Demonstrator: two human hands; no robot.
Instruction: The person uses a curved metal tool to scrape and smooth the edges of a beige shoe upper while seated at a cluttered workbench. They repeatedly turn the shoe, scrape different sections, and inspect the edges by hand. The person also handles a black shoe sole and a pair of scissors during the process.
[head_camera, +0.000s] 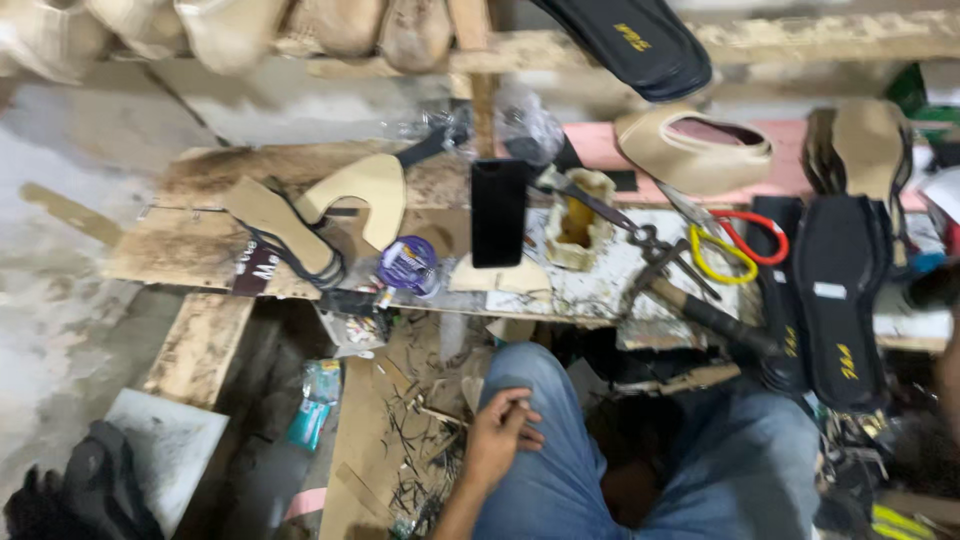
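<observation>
Denim under my left hand, fingers curled shut on nothing; purple tape roll at the workbench front edge.

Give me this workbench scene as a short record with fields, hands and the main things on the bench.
setting: cluttered wooden workbench, seen from above by a seated person in jeans
left hand: left hand rests on the left knee, fingers curled, possibly pinching something thin
right hand: not in view
bench middle: black phone standing, glue pot, pincers
bench right: scissors, black insoles
bench left: tan sole cutouts
</observation>
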